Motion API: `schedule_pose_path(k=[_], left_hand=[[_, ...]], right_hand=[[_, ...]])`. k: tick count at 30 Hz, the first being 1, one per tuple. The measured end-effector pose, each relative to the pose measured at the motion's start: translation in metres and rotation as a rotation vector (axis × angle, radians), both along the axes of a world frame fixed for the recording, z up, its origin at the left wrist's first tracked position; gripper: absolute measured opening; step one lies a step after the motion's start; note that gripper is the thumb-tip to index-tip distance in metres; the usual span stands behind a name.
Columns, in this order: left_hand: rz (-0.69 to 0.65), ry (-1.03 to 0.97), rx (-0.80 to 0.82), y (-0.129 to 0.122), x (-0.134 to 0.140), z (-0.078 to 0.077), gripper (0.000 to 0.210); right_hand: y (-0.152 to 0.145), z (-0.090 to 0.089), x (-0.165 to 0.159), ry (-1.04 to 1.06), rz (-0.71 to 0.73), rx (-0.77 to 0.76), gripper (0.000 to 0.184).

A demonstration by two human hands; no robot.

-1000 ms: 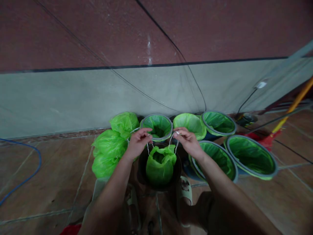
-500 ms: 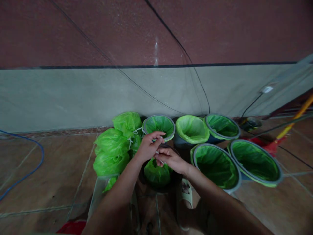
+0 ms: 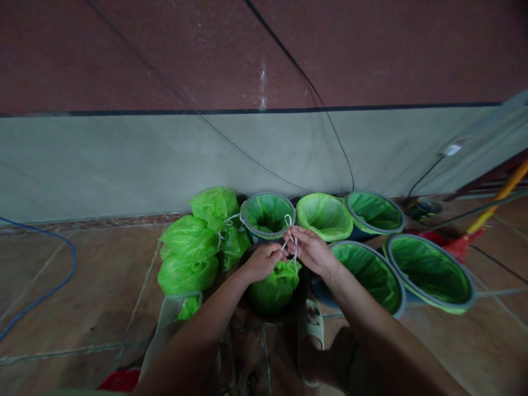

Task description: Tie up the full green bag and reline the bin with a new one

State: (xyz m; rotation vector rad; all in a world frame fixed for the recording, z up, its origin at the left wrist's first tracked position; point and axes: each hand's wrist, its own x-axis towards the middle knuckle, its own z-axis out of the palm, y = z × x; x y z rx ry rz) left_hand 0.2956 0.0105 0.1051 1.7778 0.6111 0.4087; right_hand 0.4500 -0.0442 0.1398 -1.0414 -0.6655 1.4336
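Note:
Both hands pinch a white drawstring [image 3: 296, 250] that rises from the gathered top of a green garbage bag [image 3: 272, 291]. My left hand [image 3: 266, 260] is closed on one part of the string, left of the bag's neck. Higher up and to the right, my right hand [image 3: 310, 248] grips the string too, and a small white loop stands above its fingertips. The bag sits inside a dark round bin [image 3: 303, 300] between my feet. Which strand each hand holds I cannot tell exactly.
Several tied green bags [image 3: 187, 237] are piled at the left beside a pale tub [image 3: 165, 313]. Bins with green liners, one of them a grey-rimmed bin [image 3: 268, 193], stand along the wall and at the right. A blue hose [image 3: 73, 258] lies on the tiles.
My hands have moved apart, the right one up and the left one slightly down. The white string now shows as a loop with strands above the bag.

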Motion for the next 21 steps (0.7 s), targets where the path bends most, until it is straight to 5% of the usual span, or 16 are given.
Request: schedule_pose_path(k=[6,10,21], left_hand=[[0.355,0.059,-0.3,0.002,0.006,-0.014,0.024],[0.539,0.129,-0.438,0.003,0.005,-0.024,0.017],[0.392,0.338,-0.106,0.004,0.003,-0.04,0.023]], right_hand=[[0.002,-0.01,0.003,-0.16,-0.162,-0.074,0.036],[0.0,-0.018,-0.014,-0.311,-0.137,-0.13,0.042],[-0.002,-0.011,-0.023,-0.27,-0.178,0.122,0.032]])
